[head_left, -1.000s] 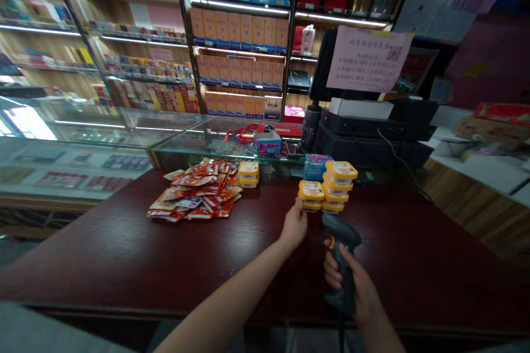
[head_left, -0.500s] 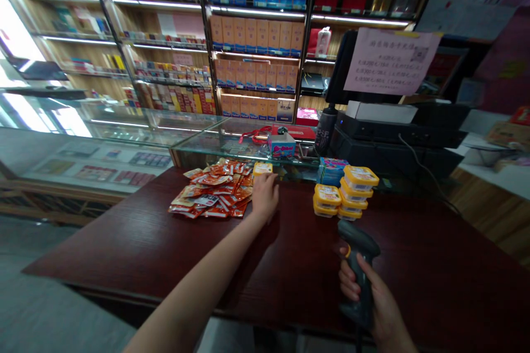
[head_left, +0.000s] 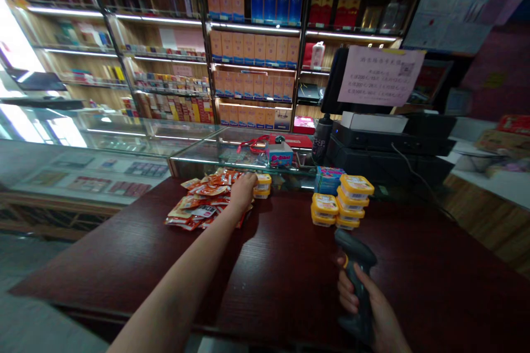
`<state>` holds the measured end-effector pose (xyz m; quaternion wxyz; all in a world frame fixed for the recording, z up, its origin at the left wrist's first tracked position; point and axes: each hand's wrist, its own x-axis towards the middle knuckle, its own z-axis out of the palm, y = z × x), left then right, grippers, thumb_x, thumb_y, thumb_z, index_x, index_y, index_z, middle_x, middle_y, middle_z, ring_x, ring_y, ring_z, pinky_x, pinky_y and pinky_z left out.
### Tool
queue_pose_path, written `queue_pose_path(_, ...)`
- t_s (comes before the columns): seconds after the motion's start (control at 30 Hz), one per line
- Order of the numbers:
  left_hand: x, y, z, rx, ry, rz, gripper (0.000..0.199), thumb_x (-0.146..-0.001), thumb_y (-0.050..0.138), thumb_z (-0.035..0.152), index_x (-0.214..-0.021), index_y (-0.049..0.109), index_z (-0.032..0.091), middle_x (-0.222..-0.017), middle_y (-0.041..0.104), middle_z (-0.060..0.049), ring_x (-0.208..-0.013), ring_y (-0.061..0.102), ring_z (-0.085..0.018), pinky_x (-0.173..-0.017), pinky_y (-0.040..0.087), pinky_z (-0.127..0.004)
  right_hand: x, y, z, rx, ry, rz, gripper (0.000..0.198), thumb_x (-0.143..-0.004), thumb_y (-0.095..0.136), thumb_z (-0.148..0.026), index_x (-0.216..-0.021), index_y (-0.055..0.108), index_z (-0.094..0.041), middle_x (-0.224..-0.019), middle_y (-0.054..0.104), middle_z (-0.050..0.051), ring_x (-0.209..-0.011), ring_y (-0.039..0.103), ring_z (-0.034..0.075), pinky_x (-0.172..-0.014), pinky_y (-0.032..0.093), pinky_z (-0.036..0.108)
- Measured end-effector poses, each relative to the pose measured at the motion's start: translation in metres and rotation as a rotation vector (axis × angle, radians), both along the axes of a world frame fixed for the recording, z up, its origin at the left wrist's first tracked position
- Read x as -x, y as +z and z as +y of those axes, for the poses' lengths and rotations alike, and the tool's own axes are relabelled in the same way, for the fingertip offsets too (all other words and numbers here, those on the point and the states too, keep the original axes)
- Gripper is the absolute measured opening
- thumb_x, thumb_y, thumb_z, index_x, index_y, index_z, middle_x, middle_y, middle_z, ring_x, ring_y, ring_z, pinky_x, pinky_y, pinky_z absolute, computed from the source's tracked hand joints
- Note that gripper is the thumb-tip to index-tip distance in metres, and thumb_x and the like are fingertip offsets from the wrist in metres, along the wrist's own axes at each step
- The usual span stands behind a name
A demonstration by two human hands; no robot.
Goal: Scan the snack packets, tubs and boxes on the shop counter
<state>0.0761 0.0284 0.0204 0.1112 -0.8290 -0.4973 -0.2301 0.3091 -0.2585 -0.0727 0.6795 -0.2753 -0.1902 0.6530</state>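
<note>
My right hand (head_left: 364, 298) is closed around the grip of a dark grey barcode scanner (head_left: 356, 265), held above the front of the counter. Its yellow trigger shows by my index finger. My left hand (head_left: 243, 192) reaches over the right side of a pile of orange snack packets (head_left: 202, 204). Its fingertips are hidden behind the hand, so I cannot tell whether they grip a packet. Just right of that hand stand two stacked yellow-lidded tubs (head_left: 263, 186). Several more yellow-lidded tubs (head_left: 351, 204) are piled in short stacks beyond the scanner.
Behind the right tubs sits a blue box (head_left: 329, 179). A small open carton (head_left: 279, 155) and a red lanyard (head_left: 252, 145) lie on the glass showcase (head_left: 207, 154). A monitor with a pink notice (head_left: 375, 77) stands at the right. Shelves of boxed goods line the back.
My left hand has moved left from the yellow-lidded tub onto the orange packets, leaving the stacked tubs in plain sight. My right hand still holds the scanner in about the same place.
</note>
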Motion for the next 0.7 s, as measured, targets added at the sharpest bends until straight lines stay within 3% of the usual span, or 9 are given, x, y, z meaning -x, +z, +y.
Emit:
queue_pose_path(0.17,-0.010,0.003,-0.042,0.053,-0.006,-0.022,0.017,-0.091,0.045,0.021,-0.103,0.056,0.019,-0.105,0.062,-0.008,-0.096,0.058,-0.021,-0.080,0.044,-0.030,0.001,-0.001,-0.002,-0.005,-0.023,-0.010,0.028,-0.082,0.067,-0.041,-0.099,0.062,-0.019,-0.057,0.050,-0.006,-0.041,0.038,0.003,-0.037,0.025,0.014)
queue_pose_path(0.37,-0.015,-0.029,-0.090,0.032,-0.115,-0.108,0.018,-0.091,0.045,0.019,-0.105,0.056,0.020,-0.106,0.062,-0.006,-0.095,0.058,-0.019,-0.082,0.045,-0.029,0.006,0.007,-0.002,0.022,-0.001,-0.117,0.032,-0.080,0.069,-0.043,-0.100,0.060,-0.020,-0.056,0.049,-0.007,-0.040,0.037,0.004,-0.036,0.025,0.015)
queue_pose_path(0.53,-0.013,-0.055,-0.101,-0.019,-0.159,-0.076,0.017,-0.090,0.047,0.018,-0.101,0.058,0.020,-0.104,0.063,-0.005,-0.092,0.056,-0.020,-0.079,0.046,-0.031,0.025,0.032,-0.002,0.144,-0.046,-0.383,0.044,-0.076,0.068,-0.053,-0.102,0.057,-0.018,-0.054,0.050,-0.008,-0.037,0.038,0.004,-0.034,0.028,0.015)
queue_pose_path(0.7,-0.013,-0.058,-0.105,-0.055,-0.175,-0.080,0.017,-0.090,0.049,0.022,-0.103,0.059,0.020,-0.105,0.063,-0.005,-0.094,0.055,-0.020,-0.078,0.047,-0.031,0.050,0.049,-0.002,0.203,-0.010,-0.673,0.057,-0.069,0.071,-0.059,-0.103,0.052,-0.017,-0.049,0.050,-0.010,-0.032,0.040,0.006,-0.030,0.030,0.017)
